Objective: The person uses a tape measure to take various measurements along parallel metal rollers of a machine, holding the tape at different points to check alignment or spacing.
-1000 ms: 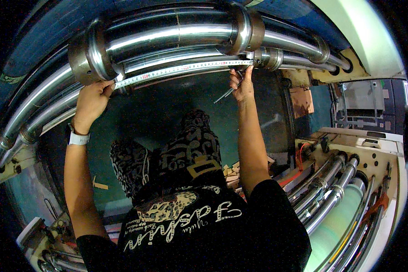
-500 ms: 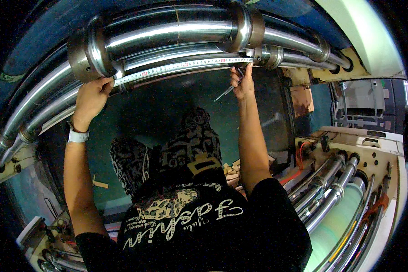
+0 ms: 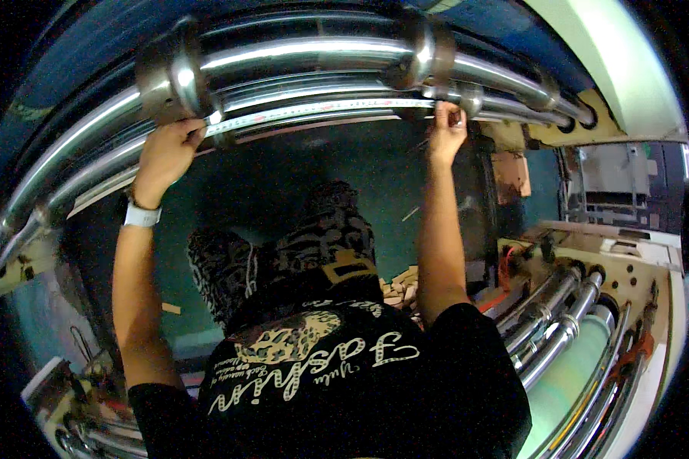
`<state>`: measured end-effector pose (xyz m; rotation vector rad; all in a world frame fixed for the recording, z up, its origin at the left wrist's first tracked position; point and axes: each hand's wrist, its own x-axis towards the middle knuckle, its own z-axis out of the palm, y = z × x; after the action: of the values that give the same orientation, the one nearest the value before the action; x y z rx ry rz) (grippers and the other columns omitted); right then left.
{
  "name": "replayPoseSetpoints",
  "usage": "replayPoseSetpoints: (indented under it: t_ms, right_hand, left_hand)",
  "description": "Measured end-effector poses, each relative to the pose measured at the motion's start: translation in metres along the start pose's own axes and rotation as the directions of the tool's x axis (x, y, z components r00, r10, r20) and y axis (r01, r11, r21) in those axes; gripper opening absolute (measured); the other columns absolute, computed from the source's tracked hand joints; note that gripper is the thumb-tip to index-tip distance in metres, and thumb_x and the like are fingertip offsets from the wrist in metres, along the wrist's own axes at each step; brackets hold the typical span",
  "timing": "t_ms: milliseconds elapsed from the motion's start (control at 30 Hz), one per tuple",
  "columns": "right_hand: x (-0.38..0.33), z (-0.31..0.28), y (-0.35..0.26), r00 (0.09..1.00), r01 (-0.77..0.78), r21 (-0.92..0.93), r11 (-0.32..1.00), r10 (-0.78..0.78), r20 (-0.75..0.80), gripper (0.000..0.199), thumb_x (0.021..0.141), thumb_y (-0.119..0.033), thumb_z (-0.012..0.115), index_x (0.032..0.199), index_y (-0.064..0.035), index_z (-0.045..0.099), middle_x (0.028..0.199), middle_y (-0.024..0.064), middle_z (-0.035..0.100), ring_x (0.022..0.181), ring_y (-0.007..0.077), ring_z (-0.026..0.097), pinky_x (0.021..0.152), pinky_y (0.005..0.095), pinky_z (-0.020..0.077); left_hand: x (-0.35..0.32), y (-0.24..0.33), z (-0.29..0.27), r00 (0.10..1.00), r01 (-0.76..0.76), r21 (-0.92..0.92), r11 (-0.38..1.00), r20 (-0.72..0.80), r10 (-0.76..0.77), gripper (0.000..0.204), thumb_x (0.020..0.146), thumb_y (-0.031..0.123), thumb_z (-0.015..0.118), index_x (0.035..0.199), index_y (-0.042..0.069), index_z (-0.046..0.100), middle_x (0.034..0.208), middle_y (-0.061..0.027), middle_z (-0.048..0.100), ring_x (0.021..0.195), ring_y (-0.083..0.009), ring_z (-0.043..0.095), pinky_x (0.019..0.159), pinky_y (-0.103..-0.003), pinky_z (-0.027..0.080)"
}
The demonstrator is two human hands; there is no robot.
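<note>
A white tape measure point(image 3: 323, 108) with red marks stretches along a shiny metal shaft. My left hand point(image 3: 166, 159) is closed at its left end, fingers against the lower edge of a dark collar point(image 3: 155, 83). At the right end my right hand point(image 3: 446, 138) is closed around the tape, just below another dark collar point(image 3: 441, 57). Blur hides the exact finger grip. A thin metal rod shows faintly beside the right wrist; I cannot tell whether that hand holds it.
A thick polished roller point(image 3: 306, 53) runs above the tape, with the collars on it. At lower right stand more rollers and a pale green cylinder point(image 3: 555, 398) in a cream machine frame point(image 3: 628, 264). Small wooden blocks point(image 3: 400, 288) lie below my right forearm.
My right hand has moved right along the tape, and its fingers have curled in. My left hand has shifted slightly right and up, and the tape is now blurred.
</note>
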<state>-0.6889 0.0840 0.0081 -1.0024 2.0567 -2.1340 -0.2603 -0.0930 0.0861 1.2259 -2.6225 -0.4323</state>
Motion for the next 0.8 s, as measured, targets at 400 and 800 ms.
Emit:
replayPoseSetpoints:
  t_ms: [400, 800]
  right_hand:
    - [0.01, -0.005, 0.016, 0.988, -0.154, 0.135, 0.979, 0.148, 0.054, 0.013, 0.086, -0.016, 0.06, 0.087, -0.0037, 0.056, 0.076, -0.0011, 0.053, 0.07, 0.0086, 0.046, 0.061, 0.0225, 0.0416]
    - [0.009, 0.0, 0.011, 0.993, -0.114, 0.075, 0.991, 0.113, 0.023, 0.01, 0.085, -0.015, 0.06, 0.084, -0.0056, 0.056, 0.072, -0.0029, 0.052, 0.059, 0.0075, 0.043, 0.051, 0.021, 0.0369]
  left_hand:
    - [0.0, 0.0, -0.005, 0.996, -0.079, 0.044, 0.996, 0.05, 0.076, 0.017, 0.083, 0.026, 0.049, 0.091, 0.019, 0.062, 0.078, -0.0145, 0.062, 0.073, -0.0363, 0.059, 0.061, -0.047, 0.045]
    - [0.001, 0.001, -0.004, 0.998, -0.04, 0.014, 0.999, 0.045, 0.039, 0.015, 0.077, 0.021, 0.048, 0.08, 0.016, 0.062, 0.077, -0.0104, 0.062, 0.076, -0.0325, 0.06, 0.064, -0.043, 0.046]
